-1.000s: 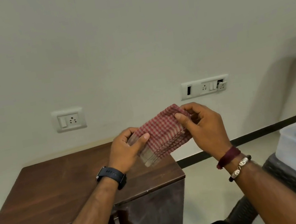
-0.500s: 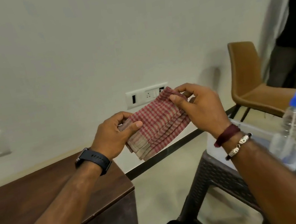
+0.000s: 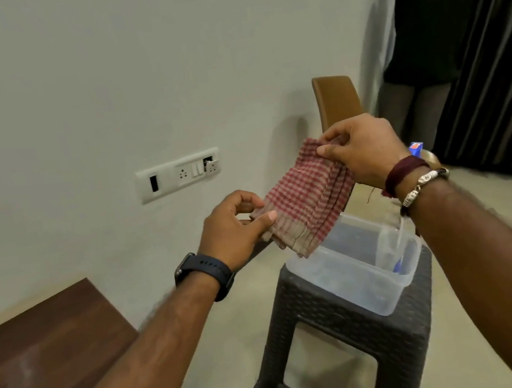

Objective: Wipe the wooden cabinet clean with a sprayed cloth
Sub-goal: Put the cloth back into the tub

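A folded red-and-beige checked cloth hangs in the air between my hands. My left hand pinches its lower left corner, and my right hand pinches its upper right edge. The dark wooden cabinet lies at the lower left, with only part of its top in view. A clear spray bottle with a blue cap stands inside the plastic tub, mostly hidden behind my right wrist.
A clear plastic tub sits on a dark woven stool below the cloth. A brown chair stands by the wall. A person in dark clothes stands at the far right beside dark curtains. A switch plate is on the wall.
My view has swung right, so the cabinet slid to the lower left and the stool and tub came under my hands. Both hands kept hold of the cloth, and the right hand rose.
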